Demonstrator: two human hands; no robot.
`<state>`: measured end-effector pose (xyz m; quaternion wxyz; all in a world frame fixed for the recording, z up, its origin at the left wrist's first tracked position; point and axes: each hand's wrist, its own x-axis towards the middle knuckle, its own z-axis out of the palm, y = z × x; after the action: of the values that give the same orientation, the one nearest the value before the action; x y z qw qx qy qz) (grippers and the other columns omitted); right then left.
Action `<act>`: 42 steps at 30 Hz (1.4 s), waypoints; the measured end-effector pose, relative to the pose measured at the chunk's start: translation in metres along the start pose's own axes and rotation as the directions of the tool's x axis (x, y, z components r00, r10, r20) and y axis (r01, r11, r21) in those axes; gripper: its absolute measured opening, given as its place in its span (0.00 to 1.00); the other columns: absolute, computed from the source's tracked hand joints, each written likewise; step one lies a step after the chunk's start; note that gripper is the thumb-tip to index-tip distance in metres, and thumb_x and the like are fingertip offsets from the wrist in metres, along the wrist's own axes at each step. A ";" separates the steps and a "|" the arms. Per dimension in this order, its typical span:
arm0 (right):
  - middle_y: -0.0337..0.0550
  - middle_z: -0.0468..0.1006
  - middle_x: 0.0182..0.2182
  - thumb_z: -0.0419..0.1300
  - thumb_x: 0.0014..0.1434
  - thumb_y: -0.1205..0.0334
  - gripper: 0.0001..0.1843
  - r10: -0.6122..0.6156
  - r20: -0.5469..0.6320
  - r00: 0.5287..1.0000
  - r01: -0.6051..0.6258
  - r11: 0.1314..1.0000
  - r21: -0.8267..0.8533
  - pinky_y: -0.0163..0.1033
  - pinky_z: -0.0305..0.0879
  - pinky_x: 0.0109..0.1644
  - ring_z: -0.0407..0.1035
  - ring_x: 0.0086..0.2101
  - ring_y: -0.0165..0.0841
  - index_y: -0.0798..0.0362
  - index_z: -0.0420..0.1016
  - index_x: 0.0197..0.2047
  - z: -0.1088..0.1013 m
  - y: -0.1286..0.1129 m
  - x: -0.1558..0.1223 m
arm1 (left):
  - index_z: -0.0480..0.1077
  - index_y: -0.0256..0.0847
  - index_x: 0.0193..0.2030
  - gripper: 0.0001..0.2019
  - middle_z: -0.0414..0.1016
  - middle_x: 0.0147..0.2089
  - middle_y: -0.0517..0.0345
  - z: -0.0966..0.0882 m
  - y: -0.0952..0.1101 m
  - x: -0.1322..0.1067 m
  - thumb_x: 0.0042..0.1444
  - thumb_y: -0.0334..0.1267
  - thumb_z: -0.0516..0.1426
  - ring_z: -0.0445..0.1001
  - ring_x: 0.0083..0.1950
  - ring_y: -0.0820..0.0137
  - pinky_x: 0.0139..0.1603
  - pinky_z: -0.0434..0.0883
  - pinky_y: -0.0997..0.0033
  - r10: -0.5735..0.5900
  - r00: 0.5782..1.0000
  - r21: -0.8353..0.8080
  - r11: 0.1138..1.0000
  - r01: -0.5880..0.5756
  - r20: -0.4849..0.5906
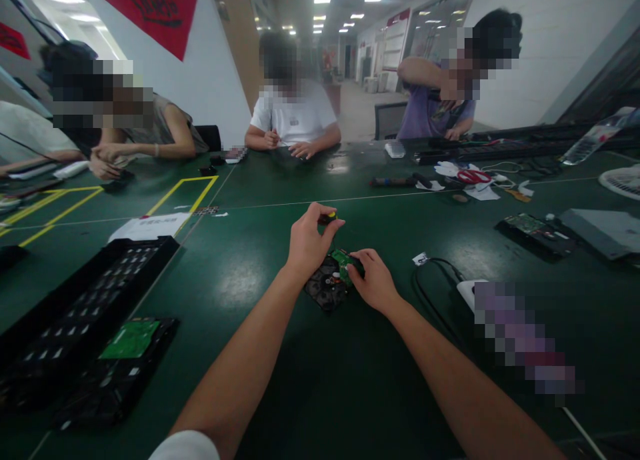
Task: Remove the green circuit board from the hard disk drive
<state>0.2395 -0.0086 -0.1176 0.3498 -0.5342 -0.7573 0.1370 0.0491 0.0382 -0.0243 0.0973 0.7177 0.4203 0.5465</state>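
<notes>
A black hard drive (326,287) with a green circuit board (342,259) on top lies on the green table (280,393) in front of me. My left hand (309,241) is closed round the black and yellow handle of a small screwdriver (327,218), held upright over the drive. My right hand (374,280) rests on the drive's right edge, fingers curled against the circuit board.
A black tray (75,313) with a green board (130,339) lies at the left. A black cable (435,273) and a white device (467,291) lie to the right. Three people sit along the far side. Tools, boards and red scissors (473,176) lie at the far right.
</notes>
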 end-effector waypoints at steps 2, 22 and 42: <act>0.52 0.75 0.52 0.58 0.70 0.58 0.16 -0.006 -0.001 1.000 0.006 1.000 0.001 0.52 0.71 0.61 0.73 0.53 0.44 0.51 0.74 0.58 0.000 0.000 0.000 | 0.72 0.44 0.50 0.08 0.79 0.47 0.56 -0.001 -0.001 0.001 0.66 0.34 0.64 0.80 0.45 0.68 0.49 0.78 0.64 0.018 1.000 -0.005 1.000 -0.018 0.013; 0.54 0.76 0.52 0.58 0.70 0.58 0.16 -0.014 0.005 1.000 0.014 1.000 -0.002 0.52 0.71 0.60 0.73 0.53 0.45 0.53 0.74 0.57 0.001 0.002 0.000 | 0.75 0.45 0.51 0.09 0.82 0.47 0.58 -0.001 0.003 0.001 0.65 0.37 0.66 0.81 0.44 0.69 0.47 0.78 0.67 -0.049 0.997 -0.081 0.995 0.054 0.068; 0.55 0.75 0.53 0.58 0.70 0.57 0.17 -0.027 -0.007 1.000 0.027 1.000 -0.005 0.53 0.71 0.61 0.73 0.53 0.45 0.54 0.74 0.58 0.003 0.003 0.000 | 0.78 0.47 0.58 0.14 0.80 0.53 0.54 -0.002 0.000 0.002 0.68 0.33 0.62 0.80 0.51 0.67 0.55 0.79 0.62 0.061 0.998 0.009 0.998 -0.061 0.004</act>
<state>0.2400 -0.0067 -0.1214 0.3529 -0.5253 -0.7635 0.1286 0.0473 0.0391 -0.0227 0.0780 0.7316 0.4006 0.5461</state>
